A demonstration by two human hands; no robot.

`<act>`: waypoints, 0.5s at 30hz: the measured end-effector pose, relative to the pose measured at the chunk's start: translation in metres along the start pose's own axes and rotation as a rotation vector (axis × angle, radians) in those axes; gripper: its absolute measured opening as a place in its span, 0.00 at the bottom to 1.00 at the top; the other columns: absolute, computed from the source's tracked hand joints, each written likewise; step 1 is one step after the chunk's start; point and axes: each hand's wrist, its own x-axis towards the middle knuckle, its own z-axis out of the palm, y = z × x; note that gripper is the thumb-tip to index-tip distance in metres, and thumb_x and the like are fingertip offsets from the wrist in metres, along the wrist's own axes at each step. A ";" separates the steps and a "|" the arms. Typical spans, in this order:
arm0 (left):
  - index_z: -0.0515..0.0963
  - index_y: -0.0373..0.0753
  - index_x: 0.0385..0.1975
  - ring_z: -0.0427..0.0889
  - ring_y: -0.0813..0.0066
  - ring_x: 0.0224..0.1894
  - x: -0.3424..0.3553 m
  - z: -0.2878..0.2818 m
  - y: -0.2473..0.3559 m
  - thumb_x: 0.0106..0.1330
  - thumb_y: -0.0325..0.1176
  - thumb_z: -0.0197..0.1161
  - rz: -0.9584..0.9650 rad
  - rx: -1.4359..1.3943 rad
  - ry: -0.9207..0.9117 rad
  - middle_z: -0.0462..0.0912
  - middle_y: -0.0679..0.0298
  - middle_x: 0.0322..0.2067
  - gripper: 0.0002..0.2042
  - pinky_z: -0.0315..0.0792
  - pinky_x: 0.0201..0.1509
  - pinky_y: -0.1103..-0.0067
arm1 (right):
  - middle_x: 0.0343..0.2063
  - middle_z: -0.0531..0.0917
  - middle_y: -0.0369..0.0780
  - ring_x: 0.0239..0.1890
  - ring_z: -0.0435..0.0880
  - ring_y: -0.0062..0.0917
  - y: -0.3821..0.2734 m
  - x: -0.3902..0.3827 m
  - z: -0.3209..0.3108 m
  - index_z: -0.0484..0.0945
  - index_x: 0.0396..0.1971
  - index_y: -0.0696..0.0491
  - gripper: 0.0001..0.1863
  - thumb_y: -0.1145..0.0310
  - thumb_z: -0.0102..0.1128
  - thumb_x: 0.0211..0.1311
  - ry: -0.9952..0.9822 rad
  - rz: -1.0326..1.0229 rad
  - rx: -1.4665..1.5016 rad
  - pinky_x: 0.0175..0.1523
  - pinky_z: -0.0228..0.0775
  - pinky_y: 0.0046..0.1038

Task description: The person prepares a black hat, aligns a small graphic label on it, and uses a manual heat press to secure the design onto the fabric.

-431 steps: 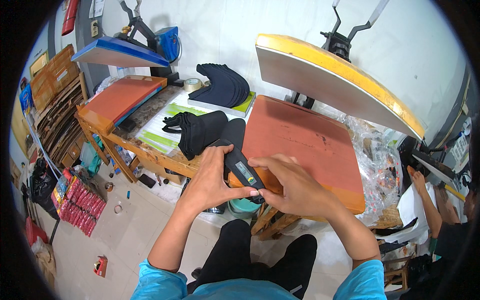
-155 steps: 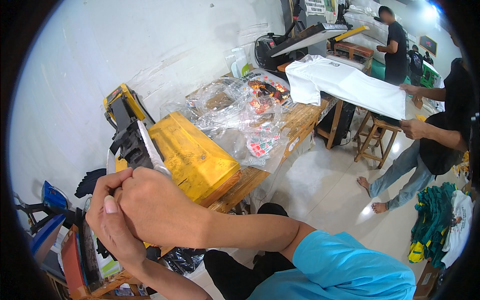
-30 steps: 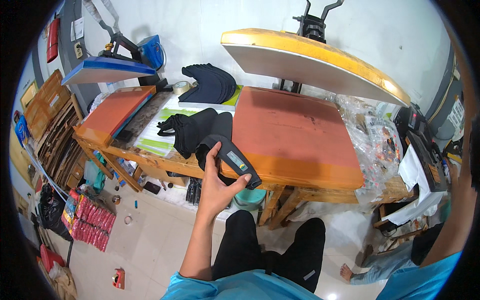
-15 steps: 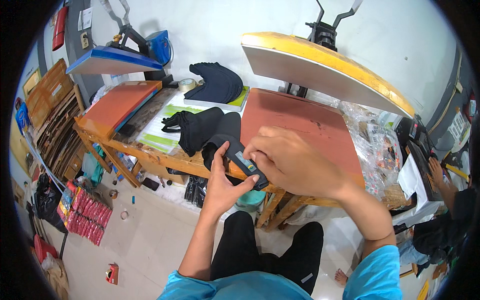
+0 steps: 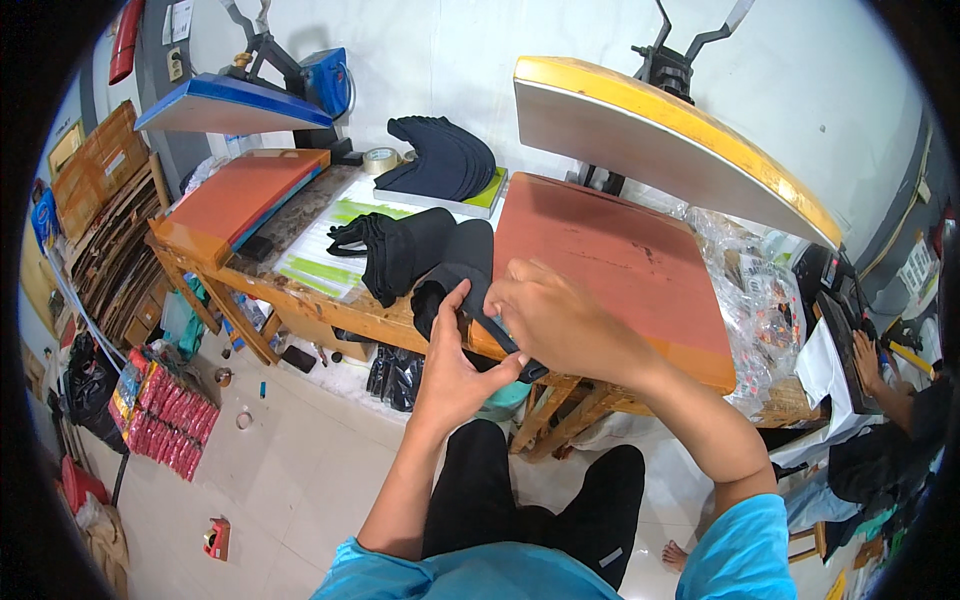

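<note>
My left hand (image 5: 452, 365) grips a dark, curved piece like a cap visor (image 5: 500, 335), its thumb on the lower end and fingers at the upper end. Bent over the same piece, my right hand (image 5: 570, 318) has curled fingers at its face, hiding much of it; whether they pinch anything is hidden. Just beyond, several black caps (image 5: 395, 255) lie nested near the table edge, with straps to the left. A stack of dark cap visors (image 5: 440, 160) sits farther back on a flat green-edged box (image 5: 485, 200).
Right of the caps is a heat press with a raised yellow top plate (image 5: 670, 140) and a reddish bed (image 5: 610, 270). A blue press (image 5: 235, 105) stands at left. Clear plastic packages (image 5: 755, 300) lie at right, near another person's hand (image 5: 868, 360). Pink-red bundles (image 5: 170, 415) rest on the floor.
The held piece has tilted so its printed label, visible before, is now mostly hidden. My hands keep nearly the same place on it. The view has shifted slightly.
</note>
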 end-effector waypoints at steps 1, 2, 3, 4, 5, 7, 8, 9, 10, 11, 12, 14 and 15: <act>0.56 0.31 0.80 0.70 0.44 0.75 0.000 -0.001 0.001 0.55 0.40 0.85 -0.001 0.002 -0.003 0.68 0.36 0.71 0.56 0.65 0.79 0.59 | 0.37 0.81 0.47 0.47 0.84 0.45 0.000 0.000 0.000 0.86 0.41 0.59 0.09 0.74 0.57 0.75 -0.001 -0.003 -0.013 0.55 0.76 0.45; 0.56 0.31 0.80 0.70 0.44 0.75 0.001 -0.002 0.003 0.54 0.40 0.85 -0.003 0.005 -0.006 0.68 0.36 0.71 0.56 0.65 0.79 0.59 | 0.37 0.81 0.47 0.47 0.84 0.45 0.000 0.001 0.001 0.86 0.41 0.59 0.09 0.73 0.57 0.75 -0.002 -0.005 -0.025 0.54 0.75 0.45; 0.56 0.31 0.80 0.70 0.43 0.75 0.001 -0.001 0.003 0.54 0.41 0.85 -0.005 0.006 -0.014 0.68 0.35 0.71 0.56 0.65 0.79 0.59 | 0.37 0.81 0.47 0.47 0.84 0.45 0.001 0.000 0.001 0.86 0.41 0.59 0.09 0.73 0.57 0.75 -0.002 -0.003 -0.038 0.54 0.75 0.45; 0.56 0.31 0.80 0.69 0.46 0.77 0.001 0.000 0.003 0.55 0.38 0.84 -0.017 0.000 -0.011 0.68 0.37 0.72 0.55 0.63 0.80 0.60 | 0.36 0.81 0.47 0.46 0.84 0.45 0.003 0.001 0.002 0.86 0.40 0.59 0.09 0.74 0.57 0.75 0.008 0.003 -0.044 0.54 0.75 0.45; 0.55 0.31 0.80 0.68 0.49 0.78 0.000 0.002 0.003 0.55 0.35 0.83 -0.028 -0.005 -0.009 0.69 0.39 0.72 0.54 0.61 0.82 0.62 | 0.36 0.81 0.47 0.46 0.84 0.45 0.005 0.003 0.003 0.86 0.40 0.59 0.09 0.74 0.57 0.74 0.019 0.009 -0.050 0.54 0.75 0.45; 0.55 0.30 0.80 0.67 0.52 0.79 0.001 0.001 0.005 0.55 0.31 0.82 -0.038 -0.005 -0.007 0.70 0.41 0.73 0.54 0.59 0.83 0.63 | 0.36 0.81 0.48 0.46 0.84 0.46 0.004 0.005 0.003 0.86 0.40 0.59 0.08 0.74 0.57 0.74 0.024 0.010 -0.041 0.53 0.75 0.45; 0.55 0.30 0.80 0.67 0.52 0.80 0.001 0.000 0.007 0.55 0.31 0.82 -0.041 -0.002 -0.012 0.70 0.41 0.73 0.53 0.58 0.83 0.63 | 0.36 0.81 0.48 0.45 0.84 0.46 0.001 0.002 0.001 0.86 0.40 0.59 0.08 0.74 0.58 0.74 0.018 0.010 -0.026 0.53 0.75 0.45; 0.55 0.31 0.80 0.67 0.53 0.80 0.000 0.000 0.007 0.55 0.31 0.82 -0.046 -0.001 -0.018 0.70 0.42 0.73 0.53 0.58 0.83 0.64 | 0.36 0.81 0.48 0.45 0.84 0.46 0.000 0.001 0.001 0.86 0.40 0.59 0.08 0.74 0.58 0.73 0.010 0.013 -0.012 0.53 0.75 0.45; 0.55 0.30 0.80 0.66 0.53 0.80 0.001 0.000 0.007 0.56 0.31 0.82 -0.046 -0.004 -0.015 0.70 0.42 0.73 0.53 0.58 0.83 0.64 | 0.36 0.81 0.48 0.45 0.84 0.46 0.001 0.002 0.002 0.85 0.39 0.59 0.08 0.74 0.58 0.73 0.018 0.021 -0.020 0.53 0.75 0.45; 0.55 0.30 0.80 0.66 0.53 0.80 0.001 0.000 0.007 0.56 0.31 0.82 -0.046 -0.007 -0.012 0.70 0.42 0.73 0.53 0.58 0.83 0.64 | 0.36 0.81 0.48 0.45 0.84 0.46 0.002 0.004 0.003 0.85 0.39 0.59 0.08 0.74 0.58 0.73 0.025 0.030 -0.027 0.53 0.75 0.45; 0.55 0.30 0.80 0.66 0.53 0.80 0.001 0.000 0.007 0.56 0.31 0.82 -0.044 -0.006 -0.011 0.69 0.42 0.73 0.53 0.58 0.83 0.64 | 0.36 0.81 0.48 0.44 0.84 0.46 0.003 0.004 0.004 0.85 0.39 0.59 0.08 0.74 0.58 0.73 0.036 0.038 -0.034 0.53 0.75 0.46; 0.55 0.30 0.80 0.66 0.54 0.80 0.000 0.001 0.005 0.56 0.31 0.82 -0.036 -0.029 -0.016 0.70 0.42 0.73 0.53 0.58 0.83 0.64 | 0.36 0.82 0.48 0.44 0.85 0.47 0.003 0.002 0.005 0.85 0.39 0.59 0.08 0.74 0.58 0.74 0.051 0.026 -0.029 0.52 0.75 0.46; 0.55 0.30 0.80 0.66 0.54 0.80 0.000 0.000 0.004 0.56 0.31 0.82 -0.033 -0.040 -0.013 0.70 0.42 0.73 0.53 0.58 0.83 0.65 | 0.36 0.82 0.48 0.44 0.85 0.47 0.003 0.002 0.005 0.85 0.39 0.59 0.08 0.74 0.58 0.74 0.055 0.017 -0.027 0.52 0.75 0.46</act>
